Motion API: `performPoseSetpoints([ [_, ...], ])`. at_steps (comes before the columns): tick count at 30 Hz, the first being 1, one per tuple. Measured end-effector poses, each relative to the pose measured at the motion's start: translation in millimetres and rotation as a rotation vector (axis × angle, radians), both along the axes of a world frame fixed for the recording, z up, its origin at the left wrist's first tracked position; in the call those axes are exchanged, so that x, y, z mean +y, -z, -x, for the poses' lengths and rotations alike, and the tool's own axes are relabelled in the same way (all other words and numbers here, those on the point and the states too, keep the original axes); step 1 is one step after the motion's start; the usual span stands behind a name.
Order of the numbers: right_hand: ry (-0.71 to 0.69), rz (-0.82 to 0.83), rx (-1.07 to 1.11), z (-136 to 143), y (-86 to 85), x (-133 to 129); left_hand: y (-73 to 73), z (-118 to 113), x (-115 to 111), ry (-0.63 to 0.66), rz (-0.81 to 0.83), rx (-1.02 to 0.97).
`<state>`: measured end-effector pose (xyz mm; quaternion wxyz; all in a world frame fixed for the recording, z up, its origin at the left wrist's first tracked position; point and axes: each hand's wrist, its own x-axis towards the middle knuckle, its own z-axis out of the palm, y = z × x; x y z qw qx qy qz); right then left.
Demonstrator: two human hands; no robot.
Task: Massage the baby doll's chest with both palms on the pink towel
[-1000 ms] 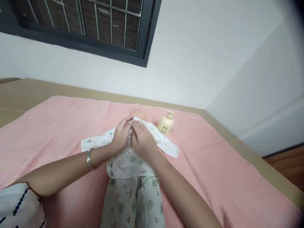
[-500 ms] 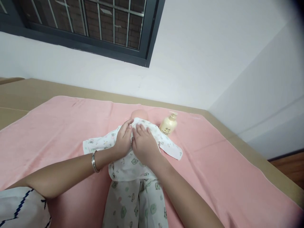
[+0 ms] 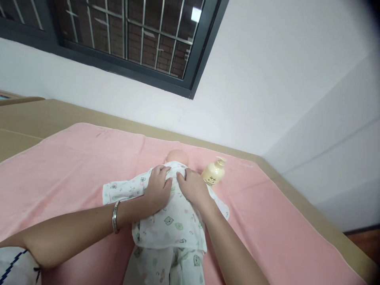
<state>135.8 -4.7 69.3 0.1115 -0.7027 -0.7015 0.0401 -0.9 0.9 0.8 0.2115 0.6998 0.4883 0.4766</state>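
A baby doll (image 3: 177, 157) with a bare, smooth head lies stretched out on a pink sheet (image 3: 74, 154). It wears a white printed top (image 3: 169, 233) and matching trousers (image 3: 187, 263); its sleeves spread out to both sides. My left hand (image 3: 158, 188) rests on the left side of the doll's upper body, palm down, fingers pointing toward the head. On the opposite side, near the shoulder, lies my right hand (image 3: 194, 189), thumb apart and the other fingers partly hidden over the shoulder. Neither hand grips the cloth visibly.
A pale yellow pump bottle (image 3: 214, 172) leans or stands just right of the doll's shoulder. Behind the sheet runs a tan padded edge (image 3: 97, 114) against a white wall. A dark-framed barred window (image 3: 133, 39) is above.
My hands have moved apart from the middle of the upper body toward the two shoulders. The camera view has shifted, so the doll and bottle appear lower.
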Motion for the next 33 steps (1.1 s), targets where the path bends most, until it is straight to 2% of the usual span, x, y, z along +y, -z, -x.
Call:
performPoseSetpoints([
  [4,-0.043,-0.066,-0.018,-1.6,5.1,-5.0,-2.4,2.8,10.3,0.07,-0.036,0.167],
  [10,-0.122,-0.072,-0.155,15.9,0.0,-32.0,-12.5,8.1,20.8,0.103,0.081,0.301],
  [14,-0.166,-0.047,-0.055,2.1,-5.2,-25.9,-15.1,6.5,4.2,0.088,-0.001,0.388],
  [18,-0.104,0.032,0.047,-18.0,-2.6,-6.2,-12.2,4.6,-14.5,0.112,-0.135,0.434],
  [22,-0.056,-0.029,-0.051,-6.1,2.8,-15.1,-14.9,9.1,-0.3,0.146,-0.005,0.421],
  [24,-0.104,-0.076,-0.13,6.6,3.0,-28.2,-17.5,11.9,11.8,0.147,0.079,0.411],
  [26,-0.169,-0.087,-0.18,14.9,1.4,-37.9,-18.6,12.9,16.3,0.127,0.093,0.417],
  [29,-0.202,-0.084,-0.147,11.0,-0.8,-35.2,-16.2,10.6,3.4,0.094,-0.043,0.455],
  [33,-0.099,-0.029,0.015,-6.8,1.9,-13.5,-12.3,6.7,-20.0,0.143,-0.219,0.448],
])
